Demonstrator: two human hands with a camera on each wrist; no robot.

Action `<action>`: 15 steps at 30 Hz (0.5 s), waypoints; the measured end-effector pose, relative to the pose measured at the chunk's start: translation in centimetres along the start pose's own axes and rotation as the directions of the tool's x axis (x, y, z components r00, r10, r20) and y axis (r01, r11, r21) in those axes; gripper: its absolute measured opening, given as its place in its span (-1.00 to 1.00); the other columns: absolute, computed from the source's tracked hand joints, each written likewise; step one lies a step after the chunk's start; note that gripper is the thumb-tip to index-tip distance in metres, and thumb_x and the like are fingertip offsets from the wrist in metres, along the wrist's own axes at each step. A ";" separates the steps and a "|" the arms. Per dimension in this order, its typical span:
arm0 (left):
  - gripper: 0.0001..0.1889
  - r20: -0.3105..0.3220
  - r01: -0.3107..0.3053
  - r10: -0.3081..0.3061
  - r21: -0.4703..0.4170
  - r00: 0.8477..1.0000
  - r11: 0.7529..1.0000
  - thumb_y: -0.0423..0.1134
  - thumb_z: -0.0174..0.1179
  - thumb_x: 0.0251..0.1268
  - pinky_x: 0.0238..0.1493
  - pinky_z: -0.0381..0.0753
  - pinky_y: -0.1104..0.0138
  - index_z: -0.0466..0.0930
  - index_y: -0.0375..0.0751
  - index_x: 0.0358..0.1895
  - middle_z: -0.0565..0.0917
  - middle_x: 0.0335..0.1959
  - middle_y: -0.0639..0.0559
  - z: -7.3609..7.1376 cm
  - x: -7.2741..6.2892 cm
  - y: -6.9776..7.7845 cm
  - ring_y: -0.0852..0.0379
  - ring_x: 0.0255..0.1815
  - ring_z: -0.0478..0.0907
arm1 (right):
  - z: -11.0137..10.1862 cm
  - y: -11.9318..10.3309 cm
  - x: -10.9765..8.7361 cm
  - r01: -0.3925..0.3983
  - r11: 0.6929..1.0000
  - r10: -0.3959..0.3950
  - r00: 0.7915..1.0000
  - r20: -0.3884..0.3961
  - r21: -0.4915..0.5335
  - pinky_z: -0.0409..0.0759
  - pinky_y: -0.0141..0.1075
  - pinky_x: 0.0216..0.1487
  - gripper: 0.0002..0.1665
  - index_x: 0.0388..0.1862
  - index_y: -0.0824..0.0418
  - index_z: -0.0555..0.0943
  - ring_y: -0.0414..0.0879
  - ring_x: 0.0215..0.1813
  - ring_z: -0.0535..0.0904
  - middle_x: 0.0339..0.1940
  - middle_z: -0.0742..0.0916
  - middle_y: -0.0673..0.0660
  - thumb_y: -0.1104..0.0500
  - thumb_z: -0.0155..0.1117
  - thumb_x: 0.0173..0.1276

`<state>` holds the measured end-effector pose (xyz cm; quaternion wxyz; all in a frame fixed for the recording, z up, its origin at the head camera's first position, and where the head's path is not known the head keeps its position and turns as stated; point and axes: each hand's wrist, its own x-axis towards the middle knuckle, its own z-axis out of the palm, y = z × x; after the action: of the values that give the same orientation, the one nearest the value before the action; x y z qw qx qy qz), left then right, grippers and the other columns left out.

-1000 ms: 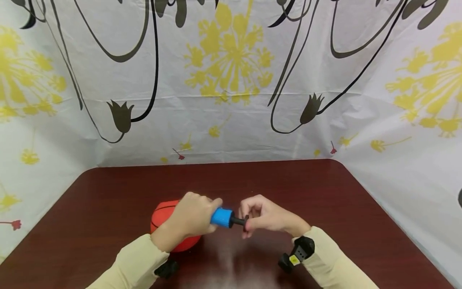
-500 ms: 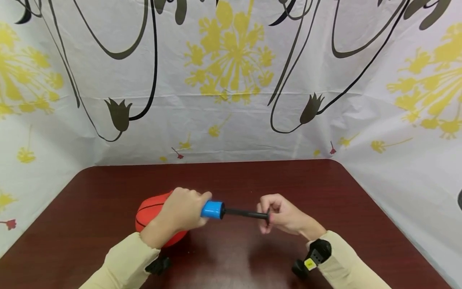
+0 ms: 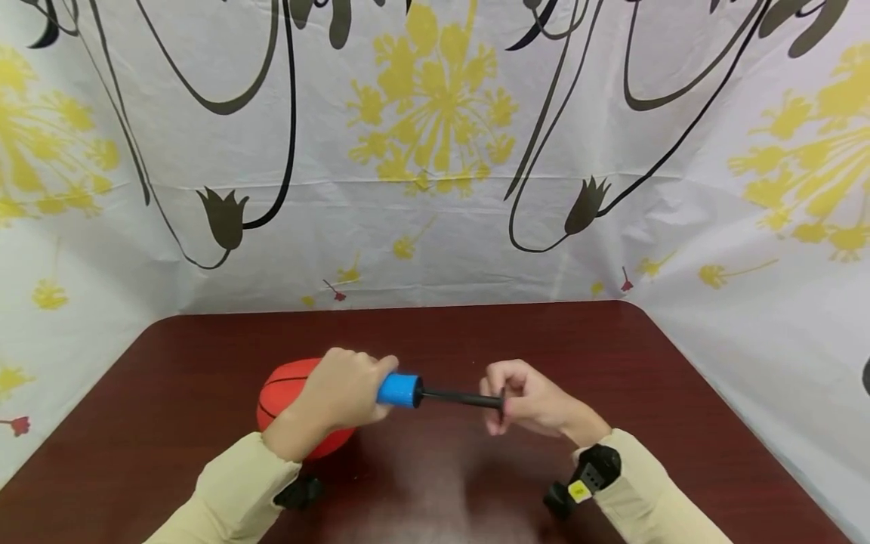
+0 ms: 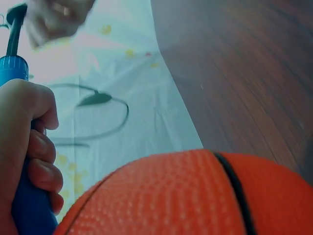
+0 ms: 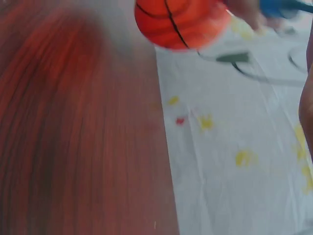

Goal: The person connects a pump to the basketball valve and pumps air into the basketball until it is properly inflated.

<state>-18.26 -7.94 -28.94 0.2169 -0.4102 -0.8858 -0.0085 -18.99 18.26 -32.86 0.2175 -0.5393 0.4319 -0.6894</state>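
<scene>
A hand pump with a blue barrel [image 3: 399, 391] lies level across the middle of the head view. My left hand [image 3: 340, 393] grips the barrel, fingers curled round it in the left wrist view. From the barrel's right end a long stretch of black rod [image 3: 457, 397] sticks out. My right hand [image 3: 529, 402] pinches the small black handle at the rod's tip. Behind and under my left hand is an orange-red ball [image 3: 282, 387] with black lines, partly covered by hand and sleeve. Whether ball and pump are joined is hidden.
A dark red-brown table [image 3: 224, 340] with rounded far corners lies below. White sheeting [image 3: 435, 249] with yellow and grey plant prints hangs behind it and at both sides. A black wrist device [image 3: 598, 468] sits on the right sleeve.
A second ago the rod was mostly inside the barrel. My right hand has drawn the handle rightward, while my left hand, barrel and ball have shifted left. Over the last half second little moved.
</scene>
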 end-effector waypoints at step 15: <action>-0.70 0.040 -0.045 0.046 -0.014 0.998 0.999 -0.08 0.28 -0.24 -0.70 0.29 0.43 0.43 -0.12 -0.43 0.43 -0.76 0.15 0.9 0.6 1.3 0.27 -0.80 0.29 | 1.2 1.2 1.8 -0.131 0.986 0.125 0.990 -0.062 -0.102 0.57 -0.27 -0.39 -0.75 -0.46 0.49 0.31 -0.14 -0.35 0.64 -0.45 0.59 0.26 0.31 0.12 0.21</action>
<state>-17.97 -6.50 -29.74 0.1966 -0.4316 -0.8804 -0.0009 -18.70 15.81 -32.83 0.2203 -0.5019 0.5073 -0.6650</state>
